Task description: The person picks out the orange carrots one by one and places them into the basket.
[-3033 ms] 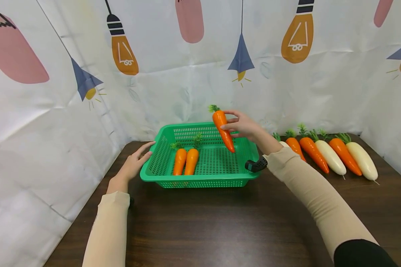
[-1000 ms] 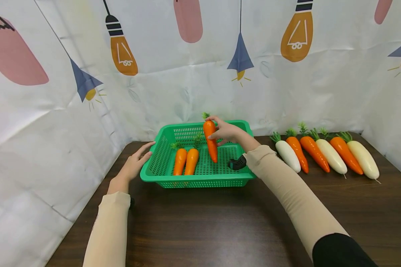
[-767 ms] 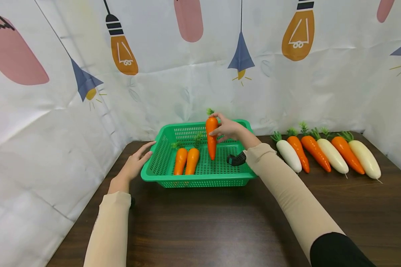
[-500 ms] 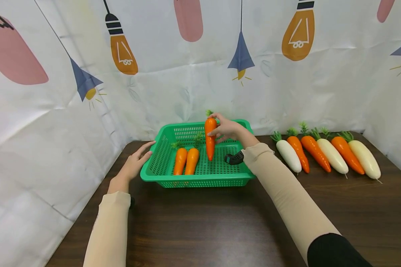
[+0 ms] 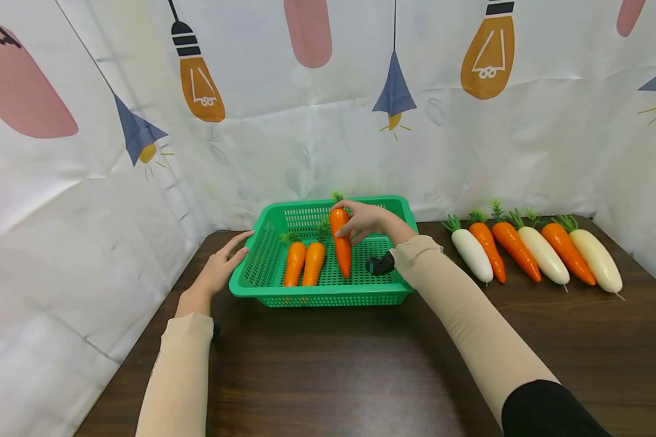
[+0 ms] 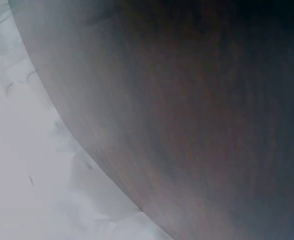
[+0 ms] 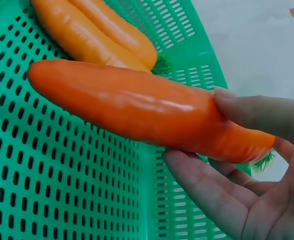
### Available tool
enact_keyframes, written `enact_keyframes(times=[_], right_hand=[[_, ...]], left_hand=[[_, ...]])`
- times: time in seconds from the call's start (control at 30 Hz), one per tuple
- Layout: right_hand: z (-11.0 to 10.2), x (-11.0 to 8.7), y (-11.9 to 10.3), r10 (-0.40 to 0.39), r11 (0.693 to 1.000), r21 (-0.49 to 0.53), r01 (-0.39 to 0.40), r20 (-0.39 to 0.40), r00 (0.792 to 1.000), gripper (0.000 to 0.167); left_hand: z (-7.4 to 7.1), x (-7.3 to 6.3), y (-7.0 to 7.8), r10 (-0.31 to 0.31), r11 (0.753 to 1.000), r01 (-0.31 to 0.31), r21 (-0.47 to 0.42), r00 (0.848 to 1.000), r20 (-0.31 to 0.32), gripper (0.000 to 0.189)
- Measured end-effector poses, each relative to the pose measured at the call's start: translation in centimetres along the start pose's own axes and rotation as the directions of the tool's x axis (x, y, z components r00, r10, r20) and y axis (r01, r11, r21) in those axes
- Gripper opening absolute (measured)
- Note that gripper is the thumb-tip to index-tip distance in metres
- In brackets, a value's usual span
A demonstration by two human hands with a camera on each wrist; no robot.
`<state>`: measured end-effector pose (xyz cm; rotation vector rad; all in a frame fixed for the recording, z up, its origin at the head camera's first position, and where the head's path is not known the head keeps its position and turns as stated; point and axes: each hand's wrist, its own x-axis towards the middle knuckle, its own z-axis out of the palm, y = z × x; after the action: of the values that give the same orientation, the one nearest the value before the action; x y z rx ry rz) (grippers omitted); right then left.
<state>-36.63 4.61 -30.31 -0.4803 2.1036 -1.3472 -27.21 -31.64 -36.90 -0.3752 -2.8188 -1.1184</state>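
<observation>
In the head view my right hand point(image 5: 365, 220) grips an orange carrot point(image 5: 341, 243) with a green leafy top, tip pointing down inside the green basket point(image 5: 328, 297). The right wrist view shows the thumb on one side of this carrot point(image 7: 132, 102) and the fingers curled on the other. Two more carrots point(image 5: 304, 264) lie side by side in the basket's left half. My left hand point(image 5: 218, 270) rests at the basket's left rim with its fingers stretched out. That hand's work is out of sight in the left wrist view, where mostly dark tabletop shows.
On the dark wooden table point(image 5: 328, 364), a row of carrots and white radishes lies at the right, with a white radish point(image 5: 472, 255) nearest the basket. A printed white curtain point(image 5: 339, 139) hangs behind the table and along its left side.
Over three seconds my right hand has carried the carrot left and down, from above the basket's right part into it, beside the other two. My left hand has stayed put.
</observation>
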Motion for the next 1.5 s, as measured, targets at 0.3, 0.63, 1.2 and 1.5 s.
enact_keyframes(times=[0.3,0.63,1.2,1.5], right_hand=[[0.2,0.0,0.0,0.065,0.991,-0.121,-0.062,0.024,0.998,0.071],[0.8,-0.1,0.2,0.119,0.963,-0.246,-0.106,0.035,0.992,0.071],[2.2,0.8,0.4,0.172,0.955,-0.254,-0.152,0.060,0.983,0.062],[2.2,1.0,0.7,0.179,0.957,-0.244,-0.158,0.065,0.982,0.062]], left_hand=[[0.1,0.0,0.0,-0.002,1.000,0.002,-0.003,1.000,-0.001,0.056],[0.0,0.2,-0.2,0.005,1.000,-0.005,-0.009,1.000,0.006,0.056],[0.3,0.3,-0.2,0.007,1.000,-0.007,-0.016,1.000,0.010,0.056],[0.1,0.3,-0.3,0.001,1.000,-0.001,-0.021,1.000,-0.001,0.056]])
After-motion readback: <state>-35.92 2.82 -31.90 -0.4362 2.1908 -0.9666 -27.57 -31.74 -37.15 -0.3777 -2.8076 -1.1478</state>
